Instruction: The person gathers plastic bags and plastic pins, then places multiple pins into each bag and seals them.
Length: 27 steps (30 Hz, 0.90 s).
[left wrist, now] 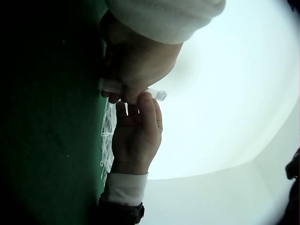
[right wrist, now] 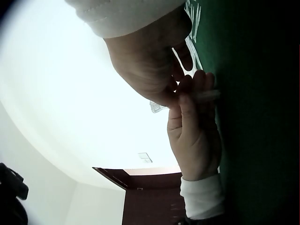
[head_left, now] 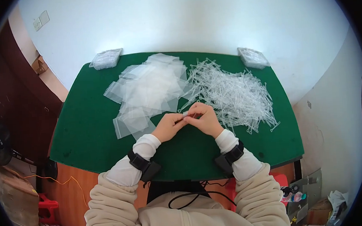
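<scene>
Both hands meet over the near middle of the green table [head_left: 183, 154]. Between them is a slim, clear plastic bundle [head_left: 185, 114], narrow and elongated; I cannot tell whether it is a rolled bag or loose sticks. My left hand [head_left: 168, 127] grips it with curled fingers, and one end [left wrist: 161, 95] sticks out past the thumb in the left wrist view. With thumb and fingertips, my right hand [head_left: 206, 119] pinches it too. Clear zip bags [head_left: 150, 86] lie in an overlapping heap beyond the left hand. Past the right hand spreads a heap of thin clear plastic sticks [head_left: 238, 97] with looped ends.
At the back corners of the table stand two clear packs, one left [head_left: 106, 58] and one right [head_left: 253, 57]. A white wall [head_left: 200, 20] rises behind the table. Below the right edge is a bottle [head_left: 296, 197]; a red stool [head_left: 48, 208] is at the lower left.
</scene>
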{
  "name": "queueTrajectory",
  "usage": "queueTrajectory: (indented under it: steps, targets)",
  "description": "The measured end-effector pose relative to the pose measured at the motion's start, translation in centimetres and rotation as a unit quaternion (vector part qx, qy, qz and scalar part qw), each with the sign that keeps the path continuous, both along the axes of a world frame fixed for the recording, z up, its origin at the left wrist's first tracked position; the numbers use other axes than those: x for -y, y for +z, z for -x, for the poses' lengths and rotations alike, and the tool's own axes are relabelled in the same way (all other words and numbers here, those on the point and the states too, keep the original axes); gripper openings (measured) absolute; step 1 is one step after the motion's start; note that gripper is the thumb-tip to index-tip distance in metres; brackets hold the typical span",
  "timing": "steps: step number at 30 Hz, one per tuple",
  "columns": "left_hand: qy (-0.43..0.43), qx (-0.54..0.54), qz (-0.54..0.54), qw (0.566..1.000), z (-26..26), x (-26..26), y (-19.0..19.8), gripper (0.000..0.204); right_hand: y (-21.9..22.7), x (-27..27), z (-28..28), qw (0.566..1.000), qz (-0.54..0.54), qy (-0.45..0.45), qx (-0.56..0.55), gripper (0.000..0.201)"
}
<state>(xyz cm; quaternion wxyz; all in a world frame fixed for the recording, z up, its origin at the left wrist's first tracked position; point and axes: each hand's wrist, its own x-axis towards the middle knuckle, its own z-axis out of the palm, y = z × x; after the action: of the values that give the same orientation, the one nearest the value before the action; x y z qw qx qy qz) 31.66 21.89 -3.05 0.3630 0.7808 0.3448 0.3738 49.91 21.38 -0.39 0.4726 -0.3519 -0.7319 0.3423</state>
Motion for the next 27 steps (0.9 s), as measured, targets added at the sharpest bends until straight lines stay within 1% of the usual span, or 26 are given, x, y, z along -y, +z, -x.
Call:
queueTrajectory:
  steps: [6, 9, 10, 11, 12, 13, 14, 17, 18, 21, 27]
  targets:
    - [0.006, -0.006, -0.036, 0.999, -0.1, 0.3, 0.5, 0.017, 0.1, -0.1, -0.2, 1.0, -0.023, 0.012, 0.0, 0.013]
    - [0.004, 0.024, -0.047, 0.999, -0.1, 0.5, 1.4, 0.018, 0.9, -0.3, -0.8, 0.997, 0.017, -0.064, 0.04, 0.015]
    - [0.001, 0.024, -0.058, 0.998, 0.0, 0.4, 1.6, 0.018, 0.7, -0.5, -1.0, 0.997, 0.006, -0.067, 0.039, 0.015]
    - [-0.008, 0.039, -0.01, 0.999, 0.1, 0.3, 1.6, 0.019, 0.2, -0.8, -1.4, 0.979, -0.079, -0.135, 0.129, 0.015]
    - [-0.016, 0.053, 0.041, 0.998, 0.2, 0.3, 1.8, 0.019, 0.1, -0.9, -1.6, 0.943, -0.158, -0.201, 0.214, 0.015]
    - [-0.024, 0.065, 0.095, 0.993, 0.3, 0.2, 1.9, 0.02, -0.1, -1.0, -1.7, 0.889, -0.23, -0.264, 0.295, 0.015]
    - [-0.023, 0.063, 0.093, 0.993, 0.4, 0.0, 1.9, 0.02, -0.3, -1.3, -1.8, 0.889, -0.232, -0.265, 0.292, 0.015]
    - [-0.032, 0.086, 0.139, 0.986, 0.5, -0.1, 1.3, 0.021, -1.4, -1.5, -1.9, 0.894, -0.121, -0.239, 0.36, 0.012]
    - [-0.031, 0.082, 0.14, 0.986, 0.6, -0.2, 1.1, 0.021, -1.6, -1.6, -1.8, 0.895, -0.12, -0.239, 0.357, 0.012]
    - [-0.028, 0.127, 0.174, 0.976, 0.6, -0.5, 0.7, 0.022, -2.1, -1.9, -1.8, 0.88, -0.084, -0.261, 0.389, 0.011]
    - [-0.032, 0.131, 0.227, 0.964, 0.7, -0.7, 0.2, 0.025, -1.6, -1.3, -1.8, 0.869, -0.066, -0.28, 0.402, 0.011]
